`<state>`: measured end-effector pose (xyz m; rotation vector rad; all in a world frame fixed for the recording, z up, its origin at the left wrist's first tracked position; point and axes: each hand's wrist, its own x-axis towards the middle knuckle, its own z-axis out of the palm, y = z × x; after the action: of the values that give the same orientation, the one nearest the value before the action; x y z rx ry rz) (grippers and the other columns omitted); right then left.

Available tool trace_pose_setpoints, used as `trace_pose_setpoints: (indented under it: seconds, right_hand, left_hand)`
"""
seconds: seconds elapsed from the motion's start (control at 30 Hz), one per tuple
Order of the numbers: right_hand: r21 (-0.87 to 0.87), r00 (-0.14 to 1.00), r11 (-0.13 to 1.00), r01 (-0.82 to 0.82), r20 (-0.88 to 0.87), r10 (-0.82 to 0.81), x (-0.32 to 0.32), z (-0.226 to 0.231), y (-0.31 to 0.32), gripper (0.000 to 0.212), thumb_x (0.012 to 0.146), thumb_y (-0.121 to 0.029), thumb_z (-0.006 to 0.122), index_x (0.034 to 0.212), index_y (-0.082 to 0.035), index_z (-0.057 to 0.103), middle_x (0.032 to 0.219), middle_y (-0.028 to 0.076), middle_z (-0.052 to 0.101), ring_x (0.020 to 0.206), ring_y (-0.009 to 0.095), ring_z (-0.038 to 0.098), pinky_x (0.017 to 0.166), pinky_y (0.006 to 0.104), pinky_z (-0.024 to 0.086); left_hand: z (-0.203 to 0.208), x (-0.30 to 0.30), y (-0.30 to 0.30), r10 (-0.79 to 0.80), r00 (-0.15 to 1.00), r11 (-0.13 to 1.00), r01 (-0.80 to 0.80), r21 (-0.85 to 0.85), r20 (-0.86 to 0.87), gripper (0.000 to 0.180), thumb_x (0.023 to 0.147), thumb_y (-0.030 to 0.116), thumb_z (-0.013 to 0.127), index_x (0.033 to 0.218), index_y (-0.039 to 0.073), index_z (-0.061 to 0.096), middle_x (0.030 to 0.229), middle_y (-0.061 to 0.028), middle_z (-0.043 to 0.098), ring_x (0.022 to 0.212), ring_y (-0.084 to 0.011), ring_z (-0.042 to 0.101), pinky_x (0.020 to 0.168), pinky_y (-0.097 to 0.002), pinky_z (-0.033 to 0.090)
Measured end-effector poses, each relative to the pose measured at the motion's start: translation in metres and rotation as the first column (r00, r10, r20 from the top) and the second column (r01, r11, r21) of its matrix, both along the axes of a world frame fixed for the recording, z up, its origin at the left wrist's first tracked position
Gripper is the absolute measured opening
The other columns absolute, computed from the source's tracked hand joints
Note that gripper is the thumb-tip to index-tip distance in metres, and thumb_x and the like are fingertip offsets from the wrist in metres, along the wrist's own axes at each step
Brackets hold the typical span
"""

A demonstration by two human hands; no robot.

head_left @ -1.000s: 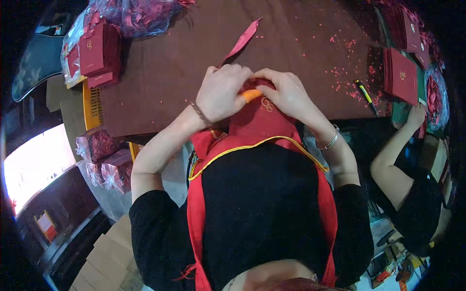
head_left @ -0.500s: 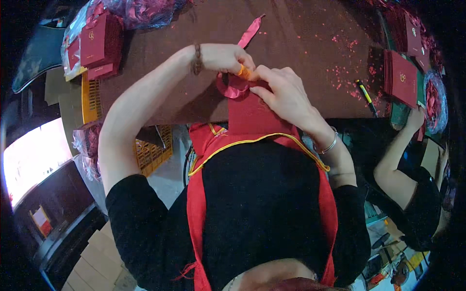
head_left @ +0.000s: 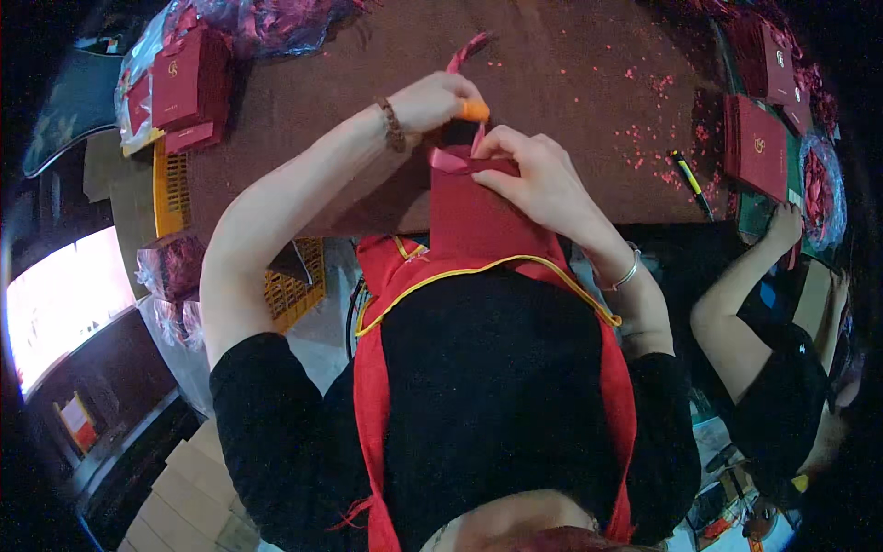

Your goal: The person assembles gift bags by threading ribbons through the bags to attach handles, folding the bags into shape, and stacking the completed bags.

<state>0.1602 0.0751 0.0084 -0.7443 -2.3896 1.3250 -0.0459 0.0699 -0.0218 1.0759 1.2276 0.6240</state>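
A dark red paper bag [head_left: 487,216] stands against my apron at the table's near edge. Pink ribbon [head_left: 448,163] loops at its top edge, and one tail runs up past my left hand. My left hand [head_left: 451,101], with an orange wrap on a finger, pinches the ribbon just above the bag's top and draws a strand taut. My right hand [head_left: 529,175] is closed on the bag's upper right edge, thumb in front, with the ribbon running up beside its fingers. Its hidden fingertips may also hold some ribbon.
Stacked red bags [head_left: 190,78] stand at the far left beside clear plastic wrapping. More red bags [head_left: 759,147] lie at the right, near a co-worker's hand [head_left: 785,224]. A yellow-black pen or cutter [head_left: 691,179] and pink scraps [head_left: 660,87] lie on the brown table.
My left hand has lifted slightly, pulling the ribbon upward; its loop has shrunk against the bag's top. My right hand stays at the bag's edge. The co-worker's arm has shifted slightly.
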Motion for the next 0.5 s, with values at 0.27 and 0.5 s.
trace_pose_setpoints:
  seconds: [0.27,0.5]
  right_hand:
    - [0.09,1.0,0.996,0.017,-0.005,-0.016,-0.002,-0.017,0.005,0.023,0.074,-0.016,0.066,0.093,-0.007,0.057,0.08,0.014,0.064,0.078,0.033,0.061,0.068,0.0415,0.047]
    - [0.475,0.998,0.88,0.005,0.055,-0.036,-0.001,-0.021,-0.002,0.029,0.071,-0.024,0.069,0.098,-0.015,0.064,0.083,0.002,0.057,0.08,0.022,0.053,0.07,0.0344,0.038]
  left_hand:
    - [0.005,-0.007,0.028,0.477,0.207,0.843,0.166,0.512,-0.854,0.039,0.084,0.04,0.053,0.112,0.014,0.055,0.11,-0.0096,0.055,0.101,-0.028,0.055,0.083,-0.045,0.041]
    - [-0.034,-0.026,0.055,0.527,0.304,0.786,0.18,0.591,-0.794,0.028,0.08,0.034,0.059,0.098,0.013,0.057,0.091,-0.0132,0.058,0.083,-0.0323,0.06,0.071,-0.045,0.048]
